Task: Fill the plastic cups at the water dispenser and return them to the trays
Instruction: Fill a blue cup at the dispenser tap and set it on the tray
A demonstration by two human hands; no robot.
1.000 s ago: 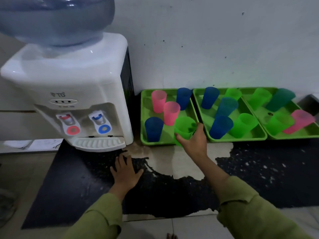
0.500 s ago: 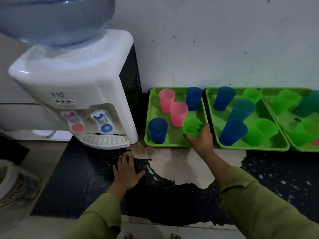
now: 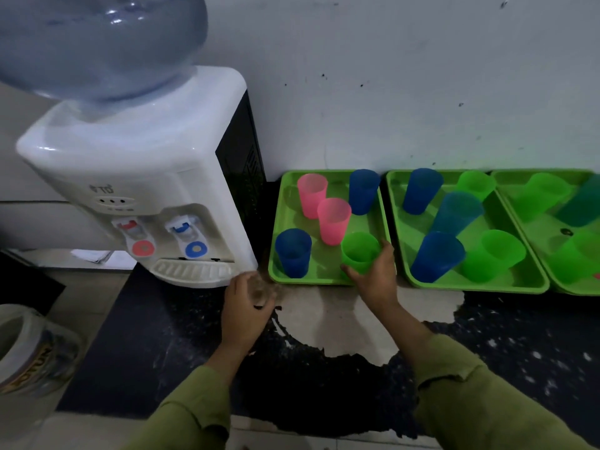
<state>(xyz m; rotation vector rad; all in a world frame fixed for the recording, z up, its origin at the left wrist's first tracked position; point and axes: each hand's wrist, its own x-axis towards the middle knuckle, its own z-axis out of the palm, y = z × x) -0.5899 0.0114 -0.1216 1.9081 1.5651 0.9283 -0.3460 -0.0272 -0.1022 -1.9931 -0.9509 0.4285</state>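
A white water dispenser (image 3: 139,190) with a red tap and a blue tap stands at the left, a blue bottle on top. Three green trays lie along the wall to its right. The left tray (image 3: 328,280) holds two pink cups (image 3: 334,220), two blue cups (image 3: 293,253) and a green cup (image 3: 359,251). My right hand (image 3: 376,277) is wrapped around that green cup at the tray's front right corner. My left hand (image 3: 245,308) hovers over the floor near the dispenser's front right corner, fingers apart, blurred, holding nothing.
The middle tray (image 3: 470,285) carries several blue and green cups, and the right tray (image 3: 581,287) more green ones, partly cut off. A plastic container (image 3: 32,349) sits at the lower left. The black floor mat (image 3: 162,345) is worn through to pale floor before the trays.
My left hand has lifted off the mat and moved right and forward toward the left tray. My right hand stays on the green cup. The view has shifted closer.
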